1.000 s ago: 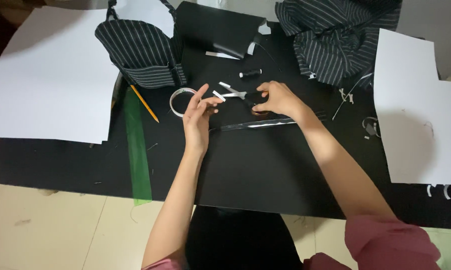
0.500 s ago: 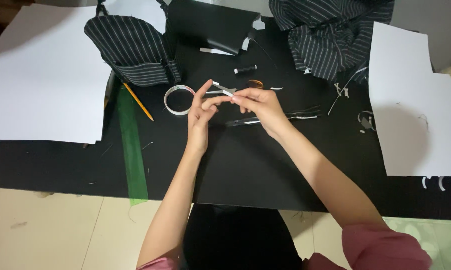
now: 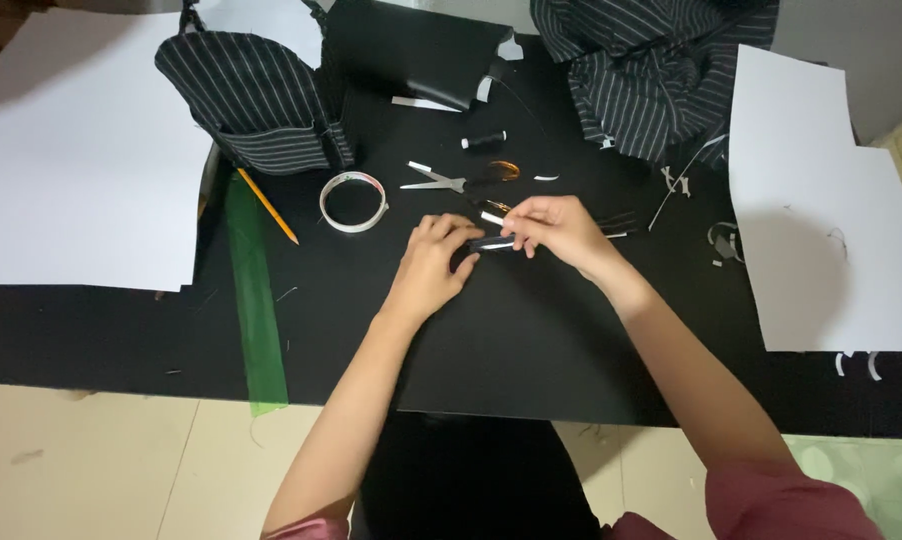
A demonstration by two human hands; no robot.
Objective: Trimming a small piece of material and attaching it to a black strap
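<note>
A single head-worn camera is looking steeply down from above the black table (image 3: 531, 350), facing toward twelve o'clock. It is sitting fairly near, taking in both forearms and the tabletop beyond.

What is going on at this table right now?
A person sits at a black table. Both hands, left and right, pinch a thin dark strip between them, just above the surface. Scissors, a tape roll, a pencil and a striped bag lie beyond them.
</note>
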